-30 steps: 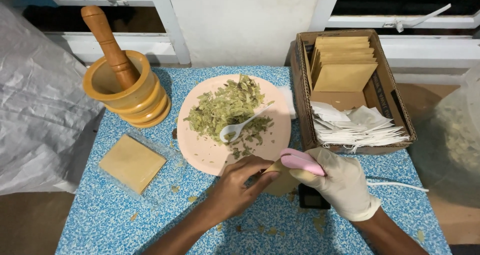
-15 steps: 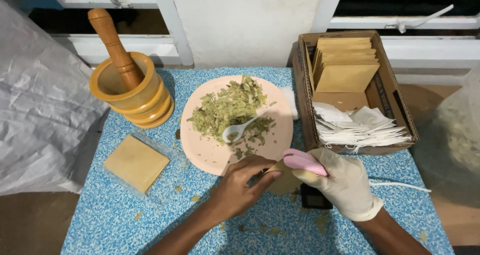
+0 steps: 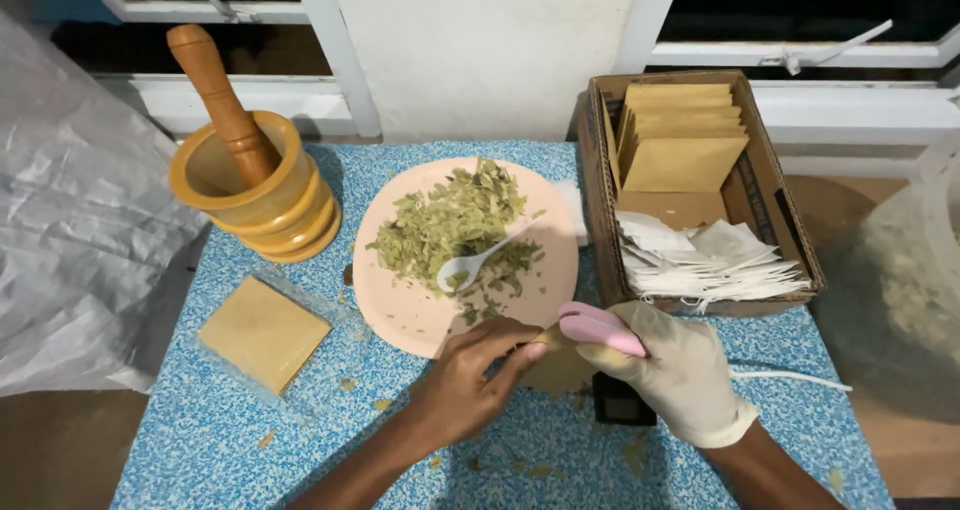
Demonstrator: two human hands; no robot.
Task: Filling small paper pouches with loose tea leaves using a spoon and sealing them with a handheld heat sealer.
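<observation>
My bare left hand (image 3: pixel 468 378) pinches the edge of a brown paper packet (image 3: pixel 556 368) lying at the near rim of a pink plate (image 3: pixel 400 300). My right hand (image 3: pixel 680 370), in a white glove, holds a small pink tool (image 3: pixel 600 328) against the top of the same packet. The plate carries a heap of dried green leaves (image 3: pixel 450 225) with a white plastic spoon (image 3: pixel 475 260) lying in them. A small black device (image 3: pixel 622 400) sits under my right hand, partly hidden.
A wooden mortar with a pestle (image 3: pixel 240 175) stands at the back left. A flat tan packet in clear wrap (image 3: pixel 262 332) lies at the left. A cardboard box (image 3: pixel 770 205) at the right holds brown envelopes and white paper bags. A white cable (image 3: pixel 790 377) trails right.
The view has shifted slightly. Both hands stay on the packet at the plate's near rim, with little visible movement.
</observation>
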